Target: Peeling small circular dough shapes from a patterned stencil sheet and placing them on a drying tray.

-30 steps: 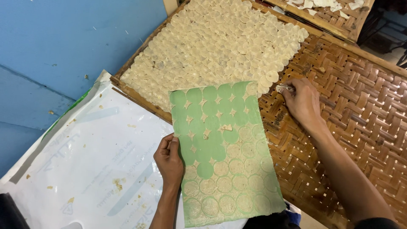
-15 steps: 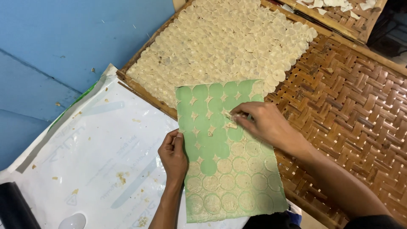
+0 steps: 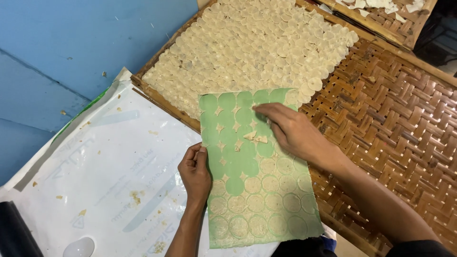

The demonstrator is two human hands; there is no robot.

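Left hand (image 3: 194,172) pinches the green sheet's (image 3: 247,162) left edge; right hand (image 3: 290,131), fingers loosely curled and holding nothing, presses its far half beside two loose scraps (image 3: 255,137).

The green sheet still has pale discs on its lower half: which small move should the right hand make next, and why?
Probably the right hand should lift the next disc bordering the cleared green area. The left hand already steadies the green sheet at its edge, and the upper rows are bare.

My hands rest on a green sheet (image 3: 247,162) patterned with pale cream discs (image 3: 266,200). Far: cream rounds (image 3: 257,43) on a brown herringbone-woven tray (image 3: 395,119). Left: white plastic sheet (image 3: 104,176), blue floor (image 3: 71,38).
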